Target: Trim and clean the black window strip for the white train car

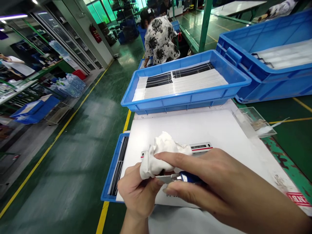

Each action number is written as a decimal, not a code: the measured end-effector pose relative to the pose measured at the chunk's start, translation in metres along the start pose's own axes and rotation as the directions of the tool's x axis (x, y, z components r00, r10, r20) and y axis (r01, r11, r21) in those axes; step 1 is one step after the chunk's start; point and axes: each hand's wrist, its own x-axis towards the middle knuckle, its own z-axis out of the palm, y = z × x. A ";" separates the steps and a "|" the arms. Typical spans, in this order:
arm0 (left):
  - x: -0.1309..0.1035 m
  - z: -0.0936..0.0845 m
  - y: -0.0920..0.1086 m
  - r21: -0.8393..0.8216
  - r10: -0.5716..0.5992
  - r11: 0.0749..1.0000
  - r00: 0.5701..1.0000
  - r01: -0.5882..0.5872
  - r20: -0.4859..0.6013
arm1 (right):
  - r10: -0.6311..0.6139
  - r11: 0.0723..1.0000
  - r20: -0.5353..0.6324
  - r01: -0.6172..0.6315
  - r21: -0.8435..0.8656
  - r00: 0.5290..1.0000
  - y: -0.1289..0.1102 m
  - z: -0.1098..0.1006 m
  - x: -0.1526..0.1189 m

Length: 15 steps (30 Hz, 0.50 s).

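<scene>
My left hand (140, 188) is closed around a bunched white cloth (162, 149), held above the white tabletop. My right hand (209, 178) grips a blue-handled utility knife (190, 177), and its index finger presses on the cloth. The knife's blade (165, 178) points left and lies at the cloth's lower edge, close to my left thumb. A small dark spot shows beside the blade, too little to name. Behind the cloth lies a flat silver strip (201, 147) with a red line, its middle covered by the cloth.
A blue tray (156, 105) of white and black strips stands at the table's (219, 123) far edge. A larger blue bin (268, 78) is beyond it at right. A clear box (258, 122) sits at the right edge. Another blue tray (106, 188) is lower left. A person (162, 39) bends behind.
</scene>
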 end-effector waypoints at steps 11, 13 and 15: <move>-0.001 0.002 0.003 -0.062 -0.022 0.998 0.999 0.024 0.034 | 0.008 1.000 0.019 -0.009 0.024 1.000 -0.003 -0.003 -0.002; -0.001 0.001 0.004 -0.073 -0.026 0.997 0.999 0.029 0.034 | 0.013 1.000 0.028 -0.013 0.024 1.000 -0.003 -0.002 -0.002; -0.001 0.001 0.004 -0.089 -0.022 0.996 0.999 0.025 0.038 | 0.022 0.999 0.038 -0.023 0.024 0.999 -0.003 -0.002 -0.002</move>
